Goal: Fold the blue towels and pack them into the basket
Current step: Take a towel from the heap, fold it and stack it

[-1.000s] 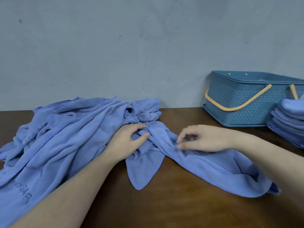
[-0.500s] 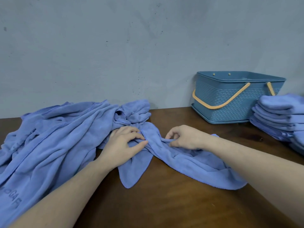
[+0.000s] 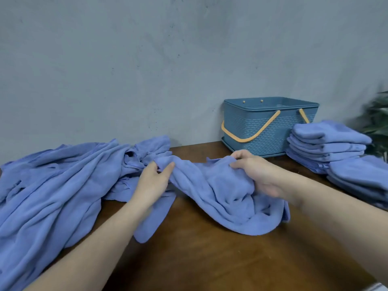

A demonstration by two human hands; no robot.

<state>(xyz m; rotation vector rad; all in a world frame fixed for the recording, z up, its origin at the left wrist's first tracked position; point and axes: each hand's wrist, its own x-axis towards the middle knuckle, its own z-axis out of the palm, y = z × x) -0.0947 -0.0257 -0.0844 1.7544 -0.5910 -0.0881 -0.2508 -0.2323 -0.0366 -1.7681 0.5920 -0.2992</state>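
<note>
Dark brown wood made up the surface [image 3: 210, 259], pushed against a plain grey wall [image 3: 147, 59], and the action sat right in the middle of it. Left hand [image 3: 152, 182] pinched one end of a loose blue towel [image 3: 220, 196] between thumb and fingers; right hand [image 3: 254, 170] gripped the other end, fingers curled into the cloth. Between them the towel was lifted at the top edge and sagged down onto the wood, one corner trailing toward the near side.

Progress, as it looked: partway. A stack of folded towels [image 3: 327, 143] stood just beside the basket [image 3: 268, 124], with a second folded stack [image 3: 361, 179] nearer on the right. The basket itself sat at the back against the wall, yellow handles down; its inside was mostly hidden from this angle, so whether anything was packed could not be told, though nothing showed above the rim. On the left a big heap of unfolded towels [image 3: 52, 185] lay spread over the surface, so plenty of folding seemed left, and all the packing too.

Far right, a blurred bit of green plant [image 3: 378, 127] poked into view.
</note>
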